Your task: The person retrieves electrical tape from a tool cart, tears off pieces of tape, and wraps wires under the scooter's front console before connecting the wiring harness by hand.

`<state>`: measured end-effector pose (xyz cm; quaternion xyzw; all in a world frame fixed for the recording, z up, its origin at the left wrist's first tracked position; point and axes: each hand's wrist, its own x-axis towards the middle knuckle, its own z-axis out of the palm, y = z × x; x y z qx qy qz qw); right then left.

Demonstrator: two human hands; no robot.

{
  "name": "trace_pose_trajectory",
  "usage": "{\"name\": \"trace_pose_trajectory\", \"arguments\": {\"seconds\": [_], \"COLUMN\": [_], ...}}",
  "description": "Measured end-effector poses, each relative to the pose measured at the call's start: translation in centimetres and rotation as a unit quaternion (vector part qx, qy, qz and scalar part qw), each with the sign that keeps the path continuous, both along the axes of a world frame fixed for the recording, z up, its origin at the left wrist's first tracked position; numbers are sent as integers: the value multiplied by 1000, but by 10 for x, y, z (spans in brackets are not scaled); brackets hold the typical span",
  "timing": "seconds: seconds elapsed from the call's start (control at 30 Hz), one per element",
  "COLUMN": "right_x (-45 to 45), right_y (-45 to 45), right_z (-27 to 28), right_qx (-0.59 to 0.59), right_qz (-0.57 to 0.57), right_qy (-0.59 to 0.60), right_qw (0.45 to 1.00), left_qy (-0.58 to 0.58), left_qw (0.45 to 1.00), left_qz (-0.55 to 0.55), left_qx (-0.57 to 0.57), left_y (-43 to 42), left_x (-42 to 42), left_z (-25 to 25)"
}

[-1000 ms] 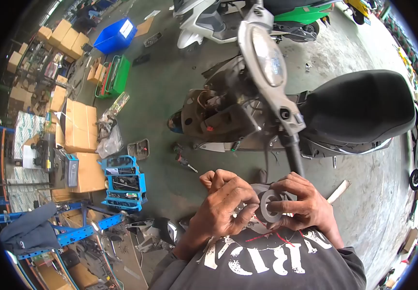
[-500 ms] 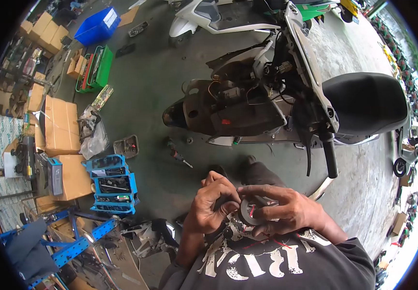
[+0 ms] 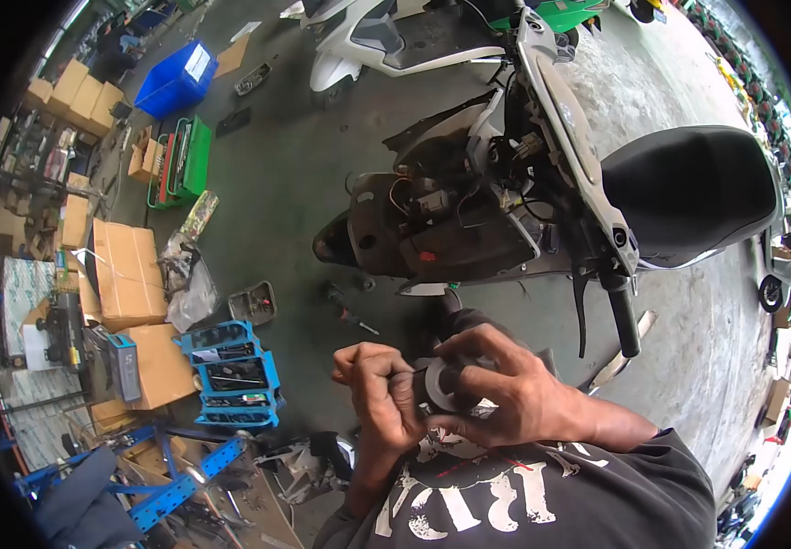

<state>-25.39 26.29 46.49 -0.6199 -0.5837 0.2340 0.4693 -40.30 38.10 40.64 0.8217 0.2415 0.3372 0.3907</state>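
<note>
The right hand [image 3: 519, 389], in the lower centre of the frame, was clamped on a dark grey, ring-shaped roll [image 3: 432, 392], its thumb below and its fingers bent over the top and far side. The roll sat between the two hands, its round face turned toward the left of the frame. Just beside it, the left hand [image 3: 382, 393] had its fingers curled together with the thumb up against them; whether something thin was pinched there could not be told.

Below the hands, a black shirt with large white letters [image 3: 587, 494] filled the bottom of the frame. Above them stood a partly stripped scooter with exposed wiring [image 3: 469, 247], its long black padded seat [image 3: 697, 192] at the right and its black rubber handlebar grip [image 3: 627, 320] pointing down, apart from the right hand. On the dark floor left of the hands lay a slim tool with a reddish handle [image 3: 354, 318]. Farther left, a bright blue tiered toolbox [image 3: 231, 420] stood spread, near a large brown cardboard box [image 3: 128, 270]. A deep blue plastic bin [image 3: 181, 96] and a green metal toolbox [image 3: 197, 160] were at upper left.
</note>
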Motion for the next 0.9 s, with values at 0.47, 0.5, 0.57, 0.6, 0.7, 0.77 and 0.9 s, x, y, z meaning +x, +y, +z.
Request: {"name": "trace_pose_trajectory", "arguments": {"seconds": [0.47, 0.5, 0.57, 0.6, 0.7, 0.77, 0.9], "right_x": [113, 117, 116, 111, 97, 98, 101], "right_y": [-55, -64, -64, -74, -94, -95, -89], "right_z": [40, 44, 37, 46, 81, 81, 81], "right_qx": [82, 86, 330, 363, 353, 371, 419], "right_qz": [-154, -123, -100, -78, -131, -144, -151], "right_qy": [-115, -85, -49, 28, 51, 34, -14], "right_qw": [978, 985, 937, 928, 925, 917, 895], "left_qy": [-82, -149, -258, -300, -390, -397, -366], "left_qw": [987, 978, 949, 933, 918, 916, 929], "left_qz": [-56, -79, -130, -156, -16, 0, -49], "left_qx": [124, 124, 124, 123, 67, 53, 25], "left_y": [6, 6, -2, -9, -48, -51, -41], "left_x": [81, 89, 107, 116, 130, 130, 127], "left_z": [77, 80, 95, 106, 143, 146, 145]}}
